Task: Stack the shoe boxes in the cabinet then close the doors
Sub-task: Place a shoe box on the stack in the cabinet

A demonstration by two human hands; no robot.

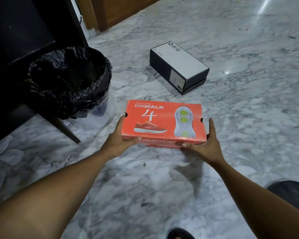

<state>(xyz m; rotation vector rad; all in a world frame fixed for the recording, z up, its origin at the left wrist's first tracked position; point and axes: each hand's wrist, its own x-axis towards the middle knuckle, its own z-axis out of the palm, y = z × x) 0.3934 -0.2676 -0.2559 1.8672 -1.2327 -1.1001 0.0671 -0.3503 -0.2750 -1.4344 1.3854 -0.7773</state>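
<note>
An orange shoe box (pixel 163 121) printed with a red sneaker and a white sole sits in the middle of the view, above the marble floor. My left hand (pixel 121 135) grips its left end, thumb on the near side. My right hand (pixel 205 144) grips its right end, thumb on the near side and fingers up the end wall. Behind it, a black shoe box with a white top (pixel 179 64) lies on the floor at an angle. No cabinet doors can be made out.
A bin lined with a black bag (pixel 69 81) stands at the left beside dark furniture (pixel 21 31) with a slanted leg. A wooden panel (pixel 121 9) runs along the back. Dark footwear (pixel 179 234) shows at the bottom edge.
</note>
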